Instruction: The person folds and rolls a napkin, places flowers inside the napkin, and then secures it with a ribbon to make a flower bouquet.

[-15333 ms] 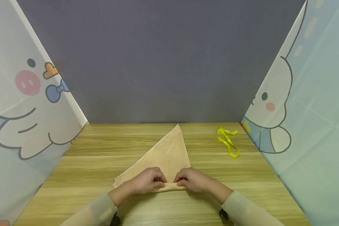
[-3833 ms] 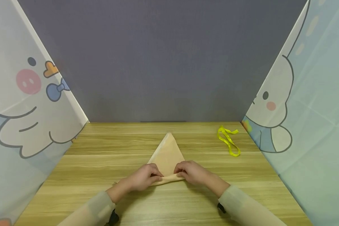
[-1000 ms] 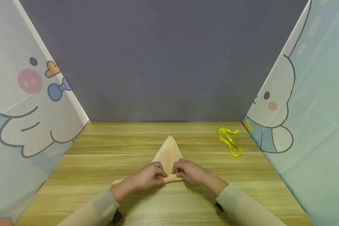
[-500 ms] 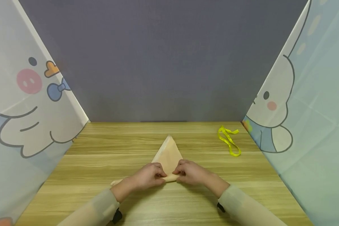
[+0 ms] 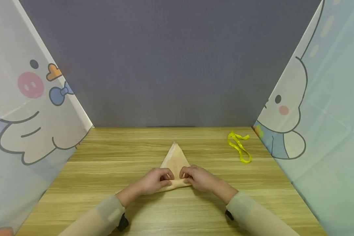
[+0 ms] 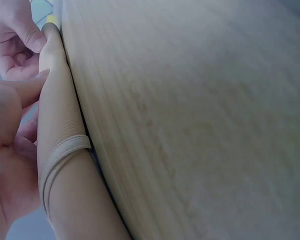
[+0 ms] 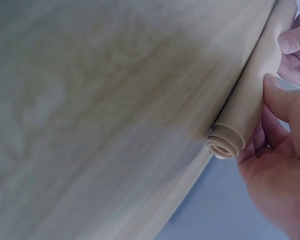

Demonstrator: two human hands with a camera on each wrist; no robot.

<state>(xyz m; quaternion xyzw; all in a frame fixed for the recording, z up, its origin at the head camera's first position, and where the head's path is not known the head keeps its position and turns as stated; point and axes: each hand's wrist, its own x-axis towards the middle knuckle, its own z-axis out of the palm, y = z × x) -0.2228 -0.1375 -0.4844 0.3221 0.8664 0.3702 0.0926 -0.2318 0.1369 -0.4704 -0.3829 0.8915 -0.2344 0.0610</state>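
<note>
Both hands [image 5: 155,181] [image 5: 201,178] on cloth roll [image 5: 178,184]

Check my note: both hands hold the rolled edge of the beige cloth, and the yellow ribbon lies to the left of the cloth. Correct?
Not quite: the head view shows the yellow ribbon to the right of the beige cloth. The left hand and right hand do hold its rolled edge.

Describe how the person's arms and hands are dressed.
The left sleeve and right sleeve are long, pale beige, greyer towards the wrist. A black object shows by each; what it is, I cannot tell. The left hand and right hand show no gloves or rings.
</note>
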